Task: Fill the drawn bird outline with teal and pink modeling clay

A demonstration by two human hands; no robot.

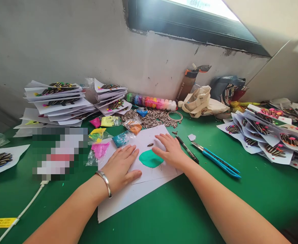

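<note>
From the head camera I have the flat, teal-green oval of clay (149,159) on the stacked white paper sheets (120,201), which lie on the green table (143,227). As I see it, the oval's long axis runs roughly left to right; its right end is partly covered by my right hand (173,150). Thin pencil lines (156,168) stick out from its near edge, pointing toward me.

The right fingers are stretched forward, with the thumb spread well away from them and lying over the oval's right end; I cannot tell how firmly it presses. My left hand (122,166), below a silver bracelet (105,183), lies on the paper left of the oval, fingers extended, thumb apart, gripping nothing.

Just beyond the oval sits one dark, striped sunflower seed (150,144), its long axis nearly crosswise; I cannot tell which end is the pointed one.

Right of the paper, a slim black pen (186,147) and a blue-handled cutter knife (216,159) both slant from far left to near right, the knife's blade end pointing away from me.
</note>
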